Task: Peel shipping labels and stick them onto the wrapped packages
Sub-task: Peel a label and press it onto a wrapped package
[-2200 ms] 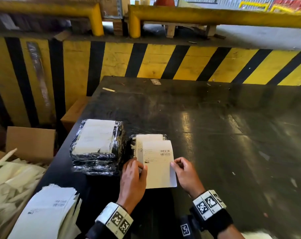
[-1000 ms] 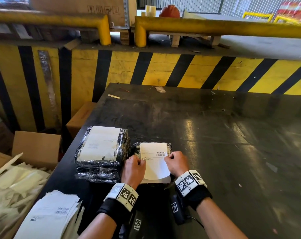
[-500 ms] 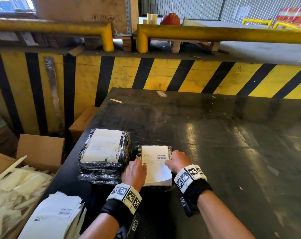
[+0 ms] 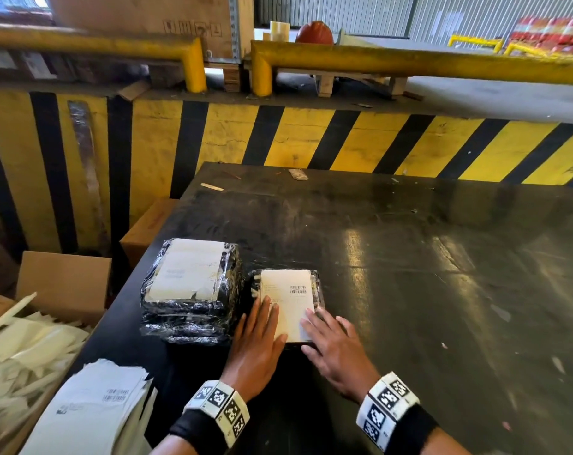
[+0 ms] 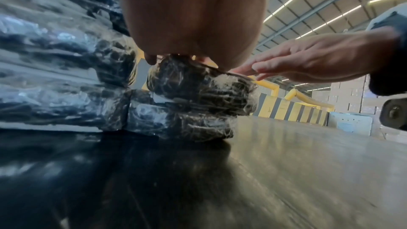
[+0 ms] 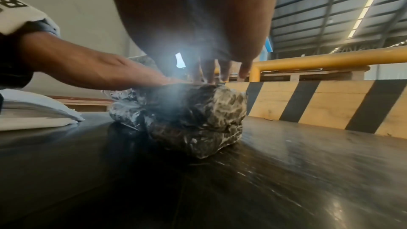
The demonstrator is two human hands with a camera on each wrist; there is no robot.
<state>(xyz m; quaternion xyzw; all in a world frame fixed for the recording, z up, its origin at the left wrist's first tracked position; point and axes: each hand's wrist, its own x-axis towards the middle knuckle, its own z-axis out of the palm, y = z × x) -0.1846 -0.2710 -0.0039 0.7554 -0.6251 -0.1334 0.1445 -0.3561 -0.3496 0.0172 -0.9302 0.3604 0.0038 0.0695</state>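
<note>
A small package [image 4: 316,287] wrapped in black film lies on the dark table [image 4: 409,274], with a white shipping label [image 4: 286,303] spread over its top. My left hand [image 4: 258,336] lies flat on the label's left side, fingers straight. My right hand [image 4: 331,343] presses flat on the label's near right corner. The same package [image 5: 198,91] shows side-on in the left wrist view and again as the package [image 6: 187,116] in the right wrist view, with both hands on top. A taller stack of wrapped packages [image 4: 190,290] carrying a label stands just to the left.
A pile of unpeeled labels [image 4: 88,412] sits at the table's near left corner. An open cardboard box [image 4: 58,284] with discarded backing strips stands left of the table. A yellow-and-black striped wall [image 4: 311,139] with yellow rails runs behind the table.
Both hands went from pinching the label's edges with curled fingers to lying flat with straight fingers on it. The label now sits down on the small package.
</note>
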